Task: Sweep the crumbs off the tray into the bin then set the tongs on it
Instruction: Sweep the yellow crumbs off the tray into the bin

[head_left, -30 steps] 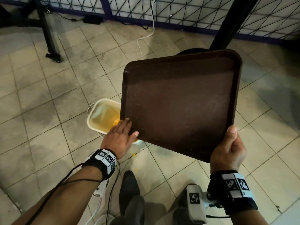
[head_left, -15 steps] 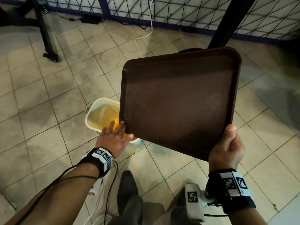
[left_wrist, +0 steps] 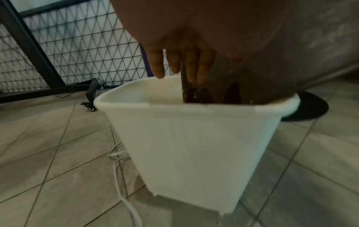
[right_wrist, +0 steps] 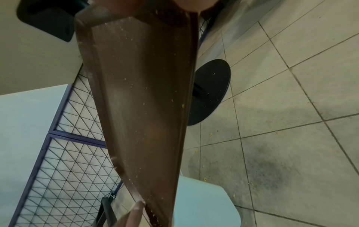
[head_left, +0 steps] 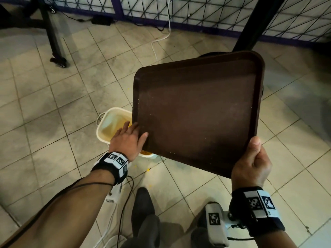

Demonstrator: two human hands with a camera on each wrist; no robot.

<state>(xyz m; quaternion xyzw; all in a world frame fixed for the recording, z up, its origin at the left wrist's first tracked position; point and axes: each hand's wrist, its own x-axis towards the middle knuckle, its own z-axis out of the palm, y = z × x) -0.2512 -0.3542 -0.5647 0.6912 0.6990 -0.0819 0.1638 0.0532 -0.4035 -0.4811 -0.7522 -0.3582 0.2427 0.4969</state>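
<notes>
A dark brown tray (head_left: 197,113) is held tilted, its lower left corner hanging over a white bin (head_left: 107,120) on the tiled floor. My right hand (head_left: 250,163) grips the tray's near right corner, thumb on top. My left hand (head_left: 129,138) lies with straight fingers on the tray's lower left corner above the bin. In the left wrist view the fingers (left_wrist: 157,61) point down at the bin (left_wrist: 194,145), beside the tray (left_wrist: 223,86) edge. Fine crumbs dot the tray (right_wrist: 139,92) surface. Yellow matter shows inside the bin. No tongs are in view.
A black round table base (right_wrist: 209,92) and its black post (head_left: 250,24) stand behind the tray. A white cable (head_left: 161,38) runs from a wire mesh fence (head_left: 197,11). A castered stand leg (head_left: 59,61) is far left. Loose crumbs (head_left: 148,169) lie near my shoe (head_left: 143,203).
My left hand slid down off the tray's corner toward the bin, then came back up onto the corner. The tray and my right hand have hardly moved.
</notes>
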